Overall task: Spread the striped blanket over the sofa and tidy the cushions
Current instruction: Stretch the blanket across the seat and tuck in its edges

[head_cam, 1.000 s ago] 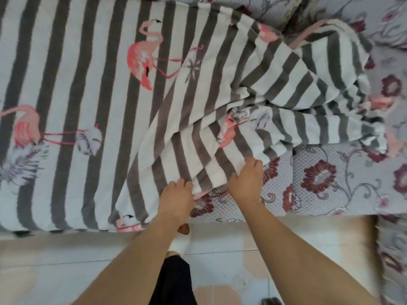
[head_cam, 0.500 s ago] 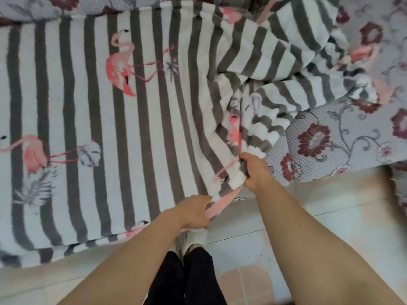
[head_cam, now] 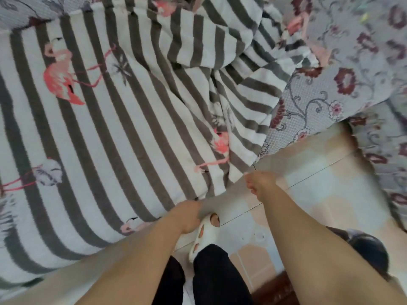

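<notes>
The grey-and-white striped blanket with pink flamingos lies flat over the left and middle of the sofa seat. It is still bunched in folds at the upper right. The sofa has a grey floral cover, bare on the right. My left hand grips the blanket's front edge at the seat's front. My right hand, fingers curled, pinches the same edge a little further right, near the blanket's corner. The edge between my hands is blurred. No cushions are in view.
Pale tiled floor runs along the sofa's front. My foot in a white slipper stands below my left hand. A floral-covered seat edge is at the right, and a dark object lies on the floor at lower right.
Both hands have drawn the blanket's edge down and forward off the seat front. The loose fold that lay over the middle is now flatter, covering more of the floral seat.
</notes>
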Demonstrator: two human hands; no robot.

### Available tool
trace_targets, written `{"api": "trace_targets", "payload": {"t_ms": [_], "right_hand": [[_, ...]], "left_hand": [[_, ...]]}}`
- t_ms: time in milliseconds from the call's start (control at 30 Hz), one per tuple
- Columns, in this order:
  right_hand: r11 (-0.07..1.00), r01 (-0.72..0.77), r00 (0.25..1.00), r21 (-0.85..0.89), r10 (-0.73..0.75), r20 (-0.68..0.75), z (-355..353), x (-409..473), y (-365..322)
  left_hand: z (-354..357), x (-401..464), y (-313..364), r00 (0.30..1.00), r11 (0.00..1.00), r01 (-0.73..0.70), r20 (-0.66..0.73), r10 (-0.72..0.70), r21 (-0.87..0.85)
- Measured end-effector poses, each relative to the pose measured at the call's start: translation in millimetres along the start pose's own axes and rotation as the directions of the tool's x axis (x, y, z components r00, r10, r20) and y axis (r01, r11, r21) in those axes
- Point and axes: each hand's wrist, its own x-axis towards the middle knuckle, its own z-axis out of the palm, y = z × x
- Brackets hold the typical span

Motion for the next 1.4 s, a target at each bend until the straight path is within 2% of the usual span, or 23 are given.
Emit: {"api": "trace_targets", "payload": {"t_ms": [167, 300, 400, 567, 800, 1167, 1333, 1400], "right_hand": [[0.99, 0.141, 0.99, 0.005, -0.141, 0.006, -20, -6, -49], [0.969, 0.233, 0.972, 0.088, -0.234, 0.004, -54, 8, -94], [0.954, 0.288, 0.956, 0.086, -0.291, 0.032, -86, 30, -124], [0.949, 0.309, 0.945, 0.065, -0.314, 0.095, -148, 78, -165], [0.934, 0.357, 0.933, -0.019, -0.355, 0.05, -230, 147, -217], [0.895, 0.433, 0.901, -0.109, -0.434, 0.021, -246, 212, -313], [0.867, 0.435, 0.894, -0.244, -0.448, 0.0, -247, 252, -353], [0.873, 0.424, 0.902, -0.242, -0.431, 0.027, -244, 266, -361]], "left_hand": [[-71, 13, 29, 0.968, 1.0, 0.009, -0.25, -0.015, -0.028], [-123, 41, 76, 0.933, 0.997, -0.042, -0.36, 0.016, -0.064], [-159, 73, 117, 0.904, 0.99, -0.062, -0.428, 0.004, -0.123], [-208, 130, 179, 0.88, 0.979, -0.066, -0.474, -0.033, -0.191], [-264, 195, 245, 0.818, 0.95, -0.159, -0.575, -0.025, -0.268], [-382, 270, 265, 0.776, 0.945, -0.152, -0.628, -0.067, -0.289], [-432, 311, 266, 0.788, 0.988, -0.092, -0.616, -0.004, -0.124], [-450, 327, 265, 0.783, 0.998, -0.053, -0.622, 0.023, -0.029]]}}
